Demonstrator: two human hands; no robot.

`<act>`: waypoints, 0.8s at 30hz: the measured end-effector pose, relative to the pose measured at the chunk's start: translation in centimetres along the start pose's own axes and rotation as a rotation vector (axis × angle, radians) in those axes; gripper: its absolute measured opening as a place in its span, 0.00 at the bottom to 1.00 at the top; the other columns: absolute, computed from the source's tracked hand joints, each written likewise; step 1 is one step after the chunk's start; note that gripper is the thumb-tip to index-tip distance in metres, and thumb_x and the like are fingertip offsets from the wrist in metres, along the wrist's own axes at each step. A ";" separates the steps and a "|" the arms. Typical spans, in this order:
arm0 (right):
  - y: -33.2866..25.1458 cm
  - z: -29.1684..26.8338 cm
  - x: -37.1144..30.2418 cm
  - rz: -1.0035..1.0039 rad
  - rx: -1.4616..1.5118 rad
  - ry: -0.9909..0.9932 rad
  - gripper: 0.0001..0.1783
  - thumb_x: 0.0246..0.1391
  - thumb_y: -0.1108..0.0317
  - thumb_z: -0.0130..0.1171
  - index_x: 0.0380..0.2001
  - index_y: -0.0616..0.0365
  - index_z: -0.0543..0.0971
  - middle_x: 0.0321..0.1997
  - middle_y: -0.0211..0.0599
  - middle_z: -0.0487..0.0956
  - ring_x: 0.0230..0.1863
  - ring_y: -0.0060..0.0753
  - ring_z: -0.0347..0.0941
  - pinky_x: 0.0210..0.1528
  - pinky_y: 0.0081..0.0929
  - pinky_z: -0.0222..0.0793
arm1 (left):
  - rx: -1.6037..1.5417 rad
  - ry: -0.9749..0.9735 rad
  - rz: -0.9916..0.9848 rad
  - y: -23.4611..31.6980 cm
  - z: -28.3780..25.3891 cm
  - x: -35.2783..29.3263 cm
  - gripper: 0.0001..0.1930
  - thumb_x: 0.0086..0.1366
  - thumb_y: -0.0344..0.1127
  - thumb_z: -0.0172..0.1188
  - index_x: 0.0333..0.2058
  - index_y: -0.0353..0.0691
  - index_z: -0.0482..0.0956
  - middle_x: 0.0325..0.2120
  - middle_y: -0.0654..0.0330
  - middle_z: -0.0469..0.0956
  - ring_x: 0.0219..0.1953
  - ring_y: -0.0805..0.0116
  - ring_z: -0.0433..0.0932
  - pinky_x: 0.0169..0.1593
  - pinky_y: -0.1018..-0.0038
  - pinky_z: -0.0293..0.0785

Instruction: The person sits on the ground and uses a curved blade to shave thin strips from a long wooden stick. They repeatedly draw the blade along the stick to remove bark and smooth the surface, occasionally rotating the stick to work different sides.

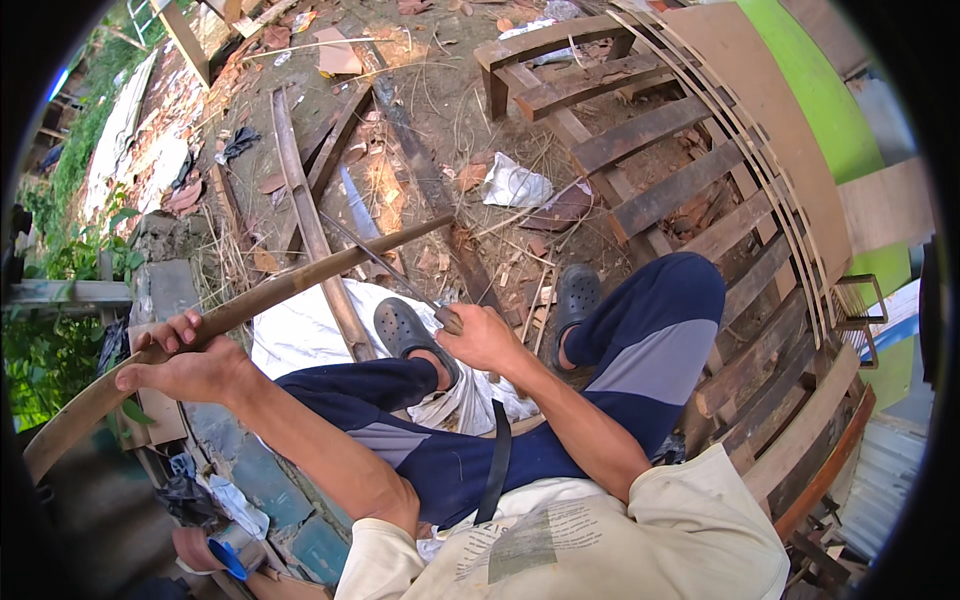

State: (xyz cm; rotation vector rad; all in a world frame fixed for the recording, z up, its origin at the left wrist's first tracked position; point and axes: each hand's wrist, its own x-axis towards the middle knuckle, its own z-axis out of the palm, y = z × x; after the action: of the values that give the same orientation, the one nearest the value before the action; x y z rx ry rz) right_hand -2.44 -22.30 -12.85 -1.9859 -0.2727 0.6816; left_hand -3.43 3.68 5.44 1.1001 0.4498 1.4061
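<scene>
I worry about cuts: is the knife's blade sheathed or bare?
Bare: the knife reaches out thin and dark from the right hand, with no sheath visible over its blade.

Daylight glares at upper left — edges bow, corners go black.

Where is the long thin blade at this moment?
In the head view, left of centre, the thin blade extends from the right hand and crosses the wooden strip that the left hand holds.

ahead: pole [300,284], blade [386,267] cross | right: slatted frame [645,134] blocks | between hands [482,340]: open
</scene>
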 end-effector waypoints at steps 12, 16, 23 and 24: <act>-5.5 0.3 -2.1 -0.188 0.029 -0.064 0.15 0.50 0.61 0.57 0.34 0.63 0.78 0.22 0.58 0.78 0.31 0.61 0.78 0.38 0.48 0.74 | -0.040 -0.115 -0.045 -0.5 0.7 -1.0 0.37 0.54 0.80 0.42 0.28 0.46 0.66 0.14 0.69 0.55 0.15 0.76 0.56 0.22 0.76 0.60; -4.0 0.1 -1.3 0.013 0.187 -0.111 0.14 0.49 0.63 0.57 0.33 0.63 0.78 0.21 0.57 0.78 0.30 0.60 0.78 0.36 0.47 0.74 | -0.061 -0.116 -0.055 -0.3 1.1 -1.6 0.37 0.55 0.80 0.42 0.26 0.46 0.66 0.12 0.69 0.53 0.13 0.75 0.55 0.20 0.76 0.58; -4.4 1.9 -1.5 -0.146 0.132 0.057 0.15 0.47 0.62 0.59 0.33 0.63 0.79 0.23 0.58 0.78 0.31 0.61 0.78 0.37 0.45 0.74 | -0.053 -0.182 -0.021 -0.2 1.5 -2.8 0.36 0.57 0.79 0.40 0.25 0.46 0.66 0.11 0.69 0.53 0.12 0.75 0.53 0.18 0.76 0.57; -2.9 2.1 -0.9 -0.100 0.127 0.044 0.14 0.47 0.62 0.59 0.33 0.63 0.79 0.23 0.58 0.79 0.31 0.60 0.78 0.38 0.45 0.74 | -0.062 -0.194 -0.015 -0.1 1.6 -2.8 0.36 0.57 0.79 0.39 0.25 0.46 0.66 0.11 0.69 0.53 0.12 0.75 0.53 0.18 0.77 0.57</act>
State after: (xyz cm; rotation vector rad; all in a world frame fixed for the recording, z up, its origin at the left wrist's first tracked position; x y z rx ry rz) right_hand -4.14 -19.69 -10.76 -1.8507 -0.2935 0.5770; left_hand -2.63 0.56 5.15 1.1672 0.2725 1.2779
